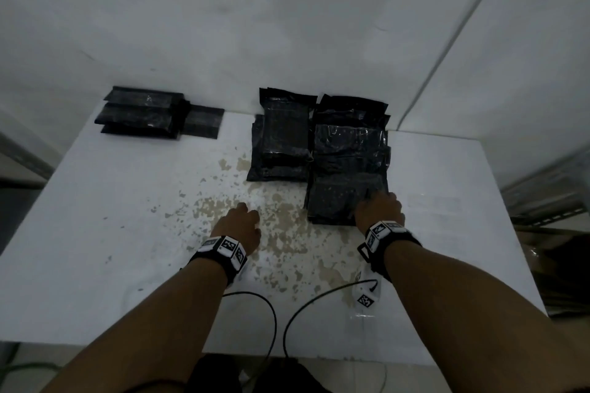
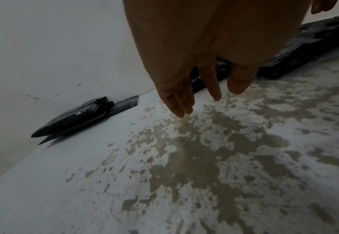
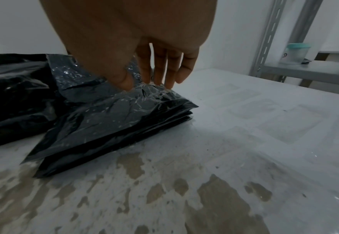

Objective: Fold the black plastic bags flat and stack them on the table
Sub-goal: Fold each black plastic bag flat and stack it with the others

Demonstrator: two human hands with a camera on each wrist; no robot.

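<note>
The right hand is resting nearly straight fingertips on the near corner of the crinkly black plastic bag pile on the worn white table — thin, slippery film, probably best pinched there — while the left hand is hovering spread, empty

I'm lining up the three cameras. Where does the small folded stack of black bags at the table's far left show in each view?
Head: the folded stack lies in the upper left of the picture.
Left wrist: the stack is left of the middle.
Right wrist: not in it.
Shared landmark: the worn brown patch, which shows in all three views.
</note>
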